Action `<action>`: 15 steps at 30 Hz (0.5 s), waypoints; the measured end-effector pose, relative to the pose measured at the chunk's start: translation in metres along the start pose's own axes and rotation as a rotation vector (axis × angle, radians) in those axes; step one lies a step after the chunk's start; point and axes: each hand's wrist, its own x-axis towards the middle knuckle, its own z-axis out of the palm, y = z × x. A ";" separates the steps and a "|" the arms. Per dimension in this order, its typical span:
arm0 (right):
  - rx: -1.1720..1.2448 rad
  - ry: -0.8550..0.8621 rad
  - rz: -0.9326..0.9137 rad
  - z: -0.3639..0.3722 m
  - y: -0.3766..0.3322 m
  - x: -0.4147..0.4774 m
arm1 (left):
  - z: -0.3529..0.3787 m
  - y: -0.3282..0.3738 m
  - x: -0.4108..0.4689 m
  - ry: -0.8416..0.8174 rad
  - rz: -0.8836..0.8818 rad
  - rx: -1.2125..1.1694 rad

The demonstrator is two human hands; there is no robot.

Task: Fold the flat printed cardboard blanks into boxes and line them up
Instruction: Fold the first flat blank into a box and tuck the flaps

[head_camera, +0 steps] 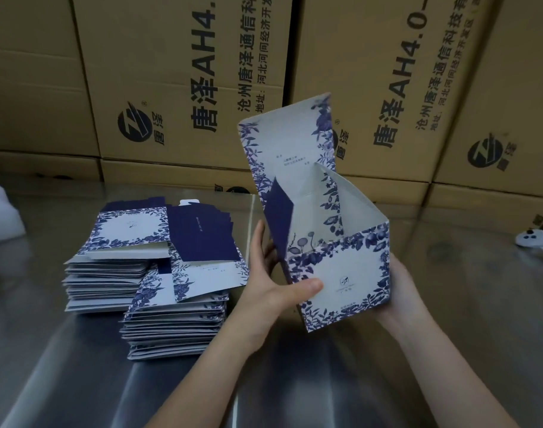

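Two hands hold the half-folded box (341, 273) over the surface (78, 366). The left hand (273, 285) pinches its front-left corner between thumb and fingers (259, 242). The right hand (401, 291) cups its right side, and I cannot tell how those fingers lie. White card, blue floral borders, lid upright. Blanks (146, 273) are stacked left of it, with cartons (183, 72) behind.

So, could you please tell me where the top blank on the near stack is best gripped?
Pinch the top blank by its right edge, coming from the right: that edge overhangs the stack and seems to lift slightly, leaving room for fingers underneath. For now the left hand and right hand hold the box.
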 end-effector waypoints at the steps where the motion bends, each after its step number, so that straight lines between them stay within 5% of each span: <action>1: -0.047 0.087 -0.113 -0.002 -0.004 0.001 | 0.001 -0.002 0.000 0.010 0.021 0.079; 4: -0.152 0.336 -0.535 0.001 -0.022 -0.007 | 0.004 -0.007 -0.001 0.034 0.030 0.267; 8: -0.290 0.240 -1.074 0.022 -0.032 -0.045 | 0.005 -0.017 -0.001 0.060 0.031 0.376; 11: -0.553 0.061 -1.186 0.038 -0.022 -0.063 | 0.003 -0.023 0.002 0.086 0.049 0.391; 15: -0.931 -0.002 -1.064 0.043 -0.010 -0.059 | 0.000 -0.028 0.004 0.072 0.048 0.392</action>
